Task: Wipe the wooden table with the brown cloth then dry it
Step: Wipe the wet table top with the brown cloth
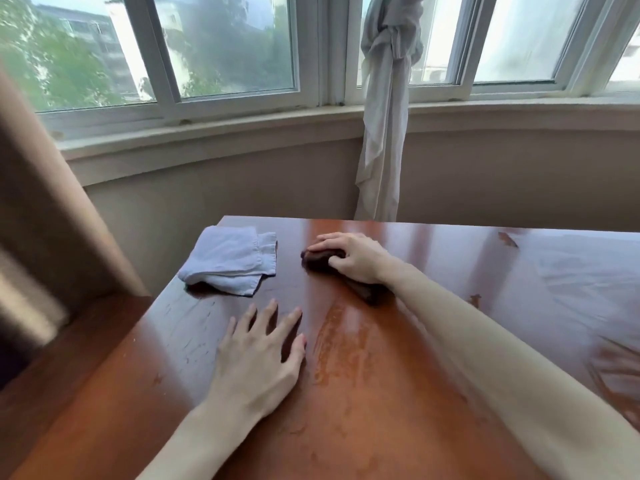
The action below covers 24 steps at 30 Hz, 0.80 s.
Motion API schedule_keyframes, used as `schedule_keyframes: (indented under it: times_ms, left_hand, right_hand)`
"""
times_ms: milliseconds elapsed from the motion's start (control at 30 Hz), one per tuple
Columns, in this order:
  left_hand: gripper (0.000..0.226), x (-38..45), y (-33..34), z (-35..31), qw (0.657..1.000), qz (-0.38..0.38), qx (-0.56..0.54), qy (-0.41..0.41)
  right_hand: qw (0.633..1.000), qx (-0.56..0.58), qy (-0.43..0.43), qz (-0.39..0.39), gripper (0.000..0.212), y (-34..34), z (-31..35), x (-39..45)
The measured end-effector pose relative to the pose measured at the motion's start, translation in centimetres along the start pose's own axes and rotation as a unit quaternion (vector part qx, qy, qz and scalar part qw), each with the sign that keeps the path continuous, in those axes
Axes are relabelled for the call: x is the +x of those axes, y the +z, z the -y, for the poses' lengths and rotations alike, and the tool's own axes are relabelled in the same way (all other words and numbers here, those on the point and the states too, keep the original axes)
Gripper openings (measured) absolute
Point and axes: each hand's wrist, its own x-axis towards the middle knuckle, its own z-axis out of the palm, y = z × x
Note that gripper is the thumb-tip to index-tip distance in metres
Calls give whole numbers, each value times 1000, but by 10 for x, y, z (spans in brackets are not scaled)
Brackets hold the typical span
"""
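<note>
The dark brown bunched cloth (323, 262) lies on the glossy reddish-brown wooden table (398, 393), toward the far edge and somewhat left of the table's visible middle. The right hand (349, 258) rests on top of it, fingers curled over the bundle and thumb tucked against its near side, grasping it; one end of the cloth shows beyond the fingertips and the other end protrudes from under the wrist, toward the near right. The right forearm runs from the near right edge diagonally up to that hand.

The left hand (263, 355) lies flat on the table surface nearer the person, fingers spread and straight, palm down, gripping nothing. It is well apart from the brown cloth, which sits beyond it and to its right.

A streaked wet trail (341, 344) marks the wood between the two hands, running from just below the brown cloth toward the near edge.

A folded pale blue-white cloth (232, 259) rests near the far left corner of the table, clear of both hands and just left of the brown cloth.

Beyond the far edge, a knotted grey-white curtain (384, 133) hangs before the white-framed windows (311, 64).
</note>
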Motion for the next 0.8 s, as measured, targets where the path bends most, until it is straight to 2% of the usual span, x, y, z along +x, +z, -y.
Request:
schedule_keyframes:
  times_ms: [100,167,267,367,467,567,667,800]
  left_hand:
    - [63,-1,0,-3,1000,-2,-7,-4]
    - [63,0,0,-3,1000,1,-18,-6]
    - [60,5,-4,3,999,25,-37,-8]
    - [53,8,-21,12,988,51,-141,-26]
    - [45,-6,-41,28,975,0,-216,-46]
    - [41,-40,-54,48,978,-68,-182,-70]
    - [39,-80,-58,72,979,-61,-157,-111]
    - [41,-128,-57,102,977,-53,-132,-156]
  right_hand:
    - [980,-30,172,-94,50,-12,-32,42]
    - [975,-71,194,-84,51,-5,-26,56]
    - [991,-74,98,-57,53,11,6,45]
    - [998,-51,16,-32,53,25,52,1]
    - [998,-36,-40,-22,51,44,105,-54]
    - [998,-17,-49,-31,49,56,155,-110]
    - [997,-7,-75,-27,51,67,200,-160]
    - [982,26,-185,-4,54,84,256,-206]
